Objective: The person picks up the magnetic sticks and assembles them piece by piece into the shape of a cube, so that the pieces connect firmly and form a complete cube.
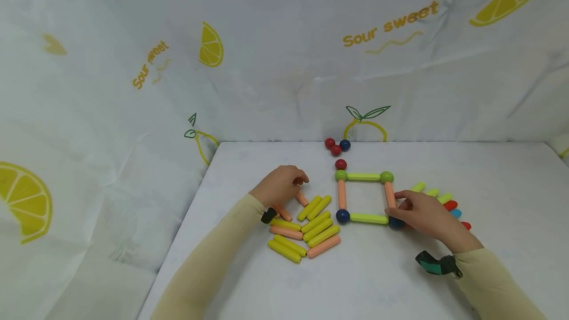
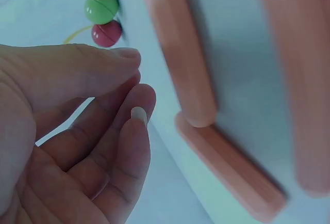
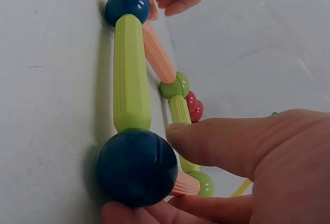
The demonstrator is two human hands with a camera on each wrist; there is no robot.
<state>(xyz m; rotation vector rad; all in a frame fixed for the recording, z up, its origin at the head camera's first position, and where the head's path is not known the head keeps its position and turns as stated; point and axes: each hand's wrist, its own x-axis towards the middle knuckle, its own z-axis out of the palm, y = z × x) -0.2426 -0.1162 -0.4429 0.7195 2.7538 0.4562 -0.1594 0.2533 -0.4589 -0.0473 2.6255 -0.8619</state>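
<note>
A square frame of sticks and balls lies on the table, with two green balls (image 1: 387, 177) at its far corners and two blue balls (image 1: 343, 216) at its near ones. My right hand (image 1: 422, 216) pinches its right-side orange stick (image 1: 389, 192) beside the near-right blue ball (image 3: 136, 168); some fingertips touch that ball from below. Light green sticks (image 3: 130, 74) form the near and far sides. Over at the left, my left hand (image 1: 282, 184) hovers by loose orange sticks (image 2: 180, 53), fingers loosely curled, holding nothing. Part of those sticks is hidden beneath it.
Several yellow sticks (image 1: 316, 225) lie left of the frame among orange ones. Red balls (image 1: 336, 150) and a blue ball (image 1: 345, 145) sit at the table's back edge; another red ball (image 1: 341, 164) touches the far-left corner. Light green sticks (image 1: 444, 198), red and blue pieces lie behind my right hand.
</note>
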